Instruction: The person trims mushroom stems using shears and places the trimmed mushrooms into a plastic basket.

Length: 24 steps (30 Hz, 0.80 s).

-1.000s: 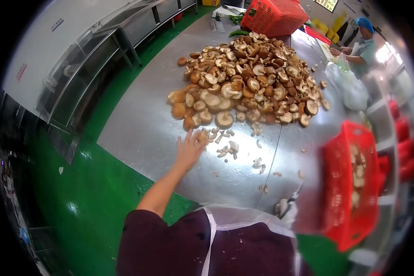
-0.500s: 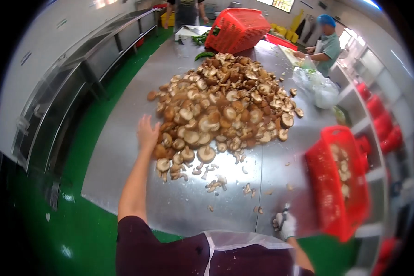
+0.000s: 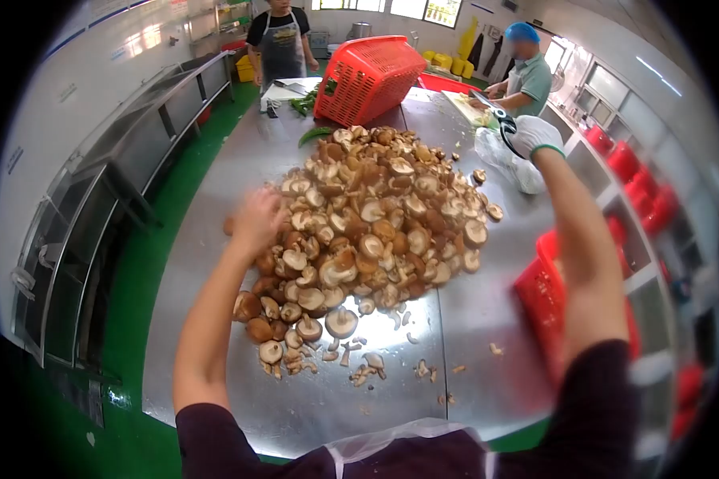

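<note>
A big heap of shiitake mushrooms [image 3: 375,215], brown caps and pale gills showing, covers the middle of the steel table. At the heap's left edge is my bare left hand [image 3: 260,219], touching the mushrooms. Its fingers are smeared by motion, so I cannot make out their grip. Raised at the right, beyond the heap, my right hand [image 3: 535,137] wears a white glove and is closed on scissors [image 3: 501,120] with black handles, blades pointing away and left. Cut stems [image 3: 371,367] lie scattered in front of the heap.
A red basket [image 3: 543,307] stands at the right, partly behind my right arm. Another red basket [image 3: 367,84] tilts at the table's far end near green peppers [image 3: 315,136]. A clear plastic bag [image 3: 519,172] lies at the right edge. Two people work across the table.
My right hand has swung from the lower right, near the table's front edge, up and forward with the scissors. My left hand has moved a little along the heap's edge. The view has shifted.
</note>
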Motion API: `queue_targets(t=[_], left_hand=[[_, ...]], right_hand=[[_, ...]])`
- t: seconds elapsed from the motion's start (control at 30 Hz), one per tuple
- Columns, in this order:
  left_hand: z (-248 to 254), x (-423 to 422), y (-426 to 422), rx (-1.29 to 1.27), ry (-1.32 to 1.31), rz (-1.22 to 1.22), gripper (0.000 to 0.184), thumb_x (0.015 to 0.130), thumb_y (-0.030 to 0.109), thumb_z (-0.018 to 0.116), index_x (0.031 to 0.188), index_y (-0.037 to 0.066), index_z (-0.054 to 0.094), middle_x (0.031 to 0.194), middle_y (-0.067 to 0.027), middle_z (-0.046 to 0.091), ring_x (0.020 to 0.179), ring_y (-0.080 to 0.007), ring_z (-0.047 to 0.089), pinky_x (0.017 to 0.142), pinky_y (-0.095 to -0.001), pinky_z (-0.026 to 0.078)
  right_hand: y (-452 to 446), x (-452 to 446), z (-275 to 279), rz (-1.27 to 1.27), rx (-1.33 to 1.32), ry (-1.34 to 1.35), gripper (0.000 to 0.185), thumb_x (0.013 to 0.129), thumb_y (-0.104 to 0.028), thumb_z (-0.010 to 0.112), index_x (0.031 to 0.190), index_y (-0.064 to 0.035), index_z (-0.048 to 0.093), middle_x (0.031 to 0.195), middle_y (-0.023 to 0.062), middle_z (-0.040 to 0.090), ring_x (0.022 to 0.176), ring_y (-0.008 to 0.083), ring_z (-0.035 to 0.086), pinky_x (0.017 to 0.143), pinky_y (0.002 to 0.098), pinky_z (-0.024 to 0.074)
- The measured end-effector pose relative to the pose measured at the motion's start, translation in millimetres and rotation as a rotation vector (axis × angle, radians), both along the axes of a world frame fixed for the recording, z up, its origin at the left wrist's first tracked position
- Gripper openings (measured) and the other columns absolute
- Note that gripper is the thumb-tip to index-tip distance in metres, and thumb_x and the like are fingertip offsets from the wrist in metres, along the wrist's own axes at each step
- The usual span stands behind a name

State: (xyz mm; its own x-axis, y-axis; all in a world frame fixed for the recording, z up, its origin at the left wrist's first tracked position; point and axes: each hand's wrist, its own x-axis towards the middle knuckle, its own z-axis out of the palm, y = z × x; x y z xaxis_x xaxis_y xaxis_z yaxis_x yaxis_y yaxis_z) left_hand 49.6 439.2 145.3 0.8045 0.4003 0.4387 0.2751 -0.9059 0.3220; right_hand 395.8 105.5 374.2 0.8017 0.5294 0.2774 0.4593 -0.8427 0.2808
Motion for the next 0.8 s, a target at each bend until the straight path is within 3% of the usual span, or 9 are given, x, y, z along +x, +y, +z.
queue_targets(t=[0.1, 0.2, 0.3, 0.43, 0.6, 0.63, 0.7, 0.77, 0.8], left_hand=[[-35.3, -25.8, 8.5, -0.030, 0.089, -0.022, 0.036, 0.086, 0.026, 0.061, 0.112, 0.002, 0.061, 0.132, -0.0176, 0.052, 0.125, -0.0336, 0.045, 0.104, -0.0422, 0.037], [-49.8, -34.4, 44.6, -0.167, 0.041, -0.063, 0.033, 0.086, 0.026, 0.060, 0.107, 0.001, 0.062, 0.125, -0.0192, 0.057, 0.121, -0.0350, 0.049, 0.103, -0.0403, 0.038], [-54.5, -19.0, 81.5, -0.345, 0.107, 0.033, 0.037, 0.091, 0.027, 0.057, 0.117, 0.000, 0.057, 0.132, -0.0198, 0.052, 0.125, -0.0332, 0.047, 0.104, -0.0384, 0.037], [-54.7, 64.1, 108.0, -0.484, -0.136, 0.003, 0.042, 0.096, 0.033, 0.046, 0.118, -0.001, 0.056, 0.118, -0.0204, 0.059, 0.111, -0.0335, 0.055, 0.097, -0.0372, 0.041], [-79.8, 183.0, 134.7, -0.524, -0.143, -0.113, 0.051, 0.097, 0.040, 0.043, 0.123, -0.002, 0.053, 0.122, -0.0187, 0.058, 0.111, -0.0318, 0.055, 0.097, -0.0375, 0.040], [-84.3, 201.6, 144.6, -0.487, -0.101, -0.134, 0.053, 0.097, 0.042, 0.043, 0.125, -0.002, 0.053, 0.125, -0.0186, 0.057, 0.113, -0.0315, 0.054, 0.097, -0.0372, 0.040], [-94.2, 245.9, 152.9, -0.660, -0.105, -0.061, 0.054, 0.098, 0.044, 0.040, 0.128, 0.000, 0.053, 0.133, -0.0201, 0.052, 0.120, -0.0285, 0.050, 0.101, -0.0353, 0.037], [-125.0, 287.4, 190.0, -0.546, -0.141, -0.196, 0.065, 0.094, 0.055, 0.041, 0.132, 0.004, 0.052, 0.138, -0.0177, 0.049, 0.126, -0.0262, 0.046, 0.105, -0.0343, 0.033], [-128.2, 287.9, 173.3, -0.749, -0.035, -0.143, 0.068, 0.093, 0.057, 0.042, 0.138, 0.007, 0.045, 0.141, -0.0166, 0.045, 0.131, -0.0250, 0.040, 0.108, -0.0370, 0.030]], right_hand=[[51.8, -7.0, -44.6, 0.052, 0.057, 0.172, 0.042, 0.091, -0.038, 0.044, 0.111, -0.0081, 0.066, 0.106, 0.0173, 0.067, 0.096, 0.0309, 0.065, 0.082, 0.0398, 0.0523], [75.0, -58.4, -110.2, 0.342, -0.097, 0.278, 0.033, 0.090, -0.039, 0.049, 0.099, -0.0121, 0.066, 0.089, 0.0136, 0.067, 0.084, 0.0271, 0.066, 0.075, 0.0376, 0.0529], [79.8, -56.4, -153.8, 0.431, -0.055, 0.365, 0.025, 0.088, -0.036, 0.056, 0.096, -0.0136, 0.064, 0.082, 0.0103, 0.066, 0.079, 0.0256, 0.066, 0.071, 0.0382, 0.0519], [99.8, 10.7, -158.6, 0.158, 0.278, 0.552, 0.028, 0.090, -0.040, 0.056, 0.096, -0.0143, 0.066, 0.081, 0.0111, 0.066, 0.074, 0.0238, 0.064, 0.069, 0.0370, 0.0497], [167.8, 106.7, -208.3, 0.374, 0.408, 0.415, 0.038, 0.090, -0.046, 0.053, 0.098, -0.0106, 0.063, 0.084, 0.0159, 0.065, 0.079, 0.0283, 0.063, 0.073, 0.0396, 0.0475], [193.1, 128.1, -224.7, 0.424, 0.345, 0.315, 0.042, 0.090, -0.046, 0.050, 0.099, -0.0073, 0.063, 0.084, 0.0173, 0.065, 0.080, 0.0294, 0.063, 0.075, 0.0403, 0.0476], [225.4, 119.0, -235.9, 0.359, 0.363, 0.493, 0.043, 0.091, -0.044, 0.048, 0.097, -0.0038, 0.062, 0.083, 0.0177, 0.065, 0.080, 0.0302, 0.063, 0.075, 0.0402, 0.0475], [258.0, 154.5, -298.2, 0.350, 0.272, 0.636, 0.040, 0.089, -0.041, 0.055, 0.101, -0.0038, 0.063, 0.087, 0.0180, 0.066, 0.081, 0.0312, 0.062, 0.074, 0.0373, 0.0471], [269.6, 170.1, -325.4, 0.295, 0.160, 0.611, 0.040, 0.088, -0.041, 0.055, 0.100, -0.0037, 0.063, 0.088, 0.0165, 0.067, 0.081, 0.0261, 0.063, 0.073, 0.0374, 0.0465]])
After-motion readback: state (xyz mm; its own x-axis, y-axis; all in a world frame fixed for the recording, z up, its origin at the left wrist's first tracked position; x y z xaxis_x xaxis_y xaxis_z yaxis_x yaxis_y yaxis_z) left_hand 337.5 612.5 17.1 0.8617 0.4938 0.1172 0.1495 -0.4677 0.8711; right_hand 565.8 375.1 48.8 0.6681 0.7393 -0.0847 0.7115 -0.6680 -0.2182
